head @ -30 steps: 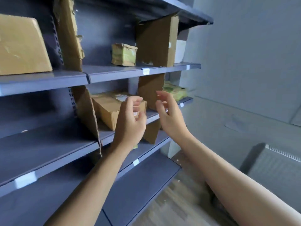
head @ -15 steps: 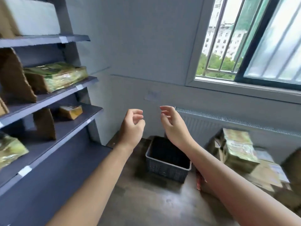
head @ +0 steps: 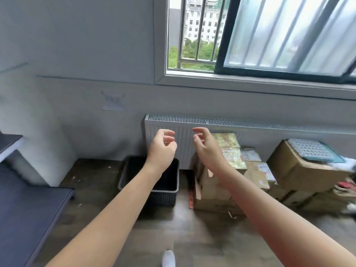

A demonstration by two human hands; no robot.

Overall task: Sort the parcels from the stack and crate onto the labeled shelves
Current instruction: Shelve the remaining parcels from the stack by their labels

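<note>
**Shelves** point(head: 28, 209): dark grey boards at the far left. Only their outer corners are in view and no label is legible.

**Paper scrap** point(head: 112, 102): stuck to the wall, and I cannot tell what it is for.

**Crate** point(head: 123, 178): dark plastic, on the floor by the wall, its far edge under the left end of the radiator point(head: 250, 124). It stands mouth up, presumably so parcels lift straight out. The left forearm crosses it, and no parcel appears in the part of the inside that shows.

**Left hand** point(head: 162, 149): raised well above the crate, fingers loosely curled with the thumb near the fingertips, gripping nothing.

**Right hand** point(head: 209, 151): just beside the left, palm turned toward it with a gap between. The fingers are relaxed and it is empty. Held as a facing pair, the hands seem poised to take a parcel by two sides.

**Stack of parcels** point(head: 231, 157): on the floor just right of the crate, backed against the radiator. Brown cartons lie below and green-and-gold wrapped packs on top, partly behind the right forearm. The goods to be sorted are here, and neither hand touches them. The top pack is nearest the right hand and so the likeliest next pick.

**Large carton** point(head: 300, 170): farther right, with a patterned sheet point(head: 312, 151) on it. I cannot tell whether it belongs to the sorting.

**Window** point(head: 269, 35): above the radiator, barred, with its sash open.
</note>
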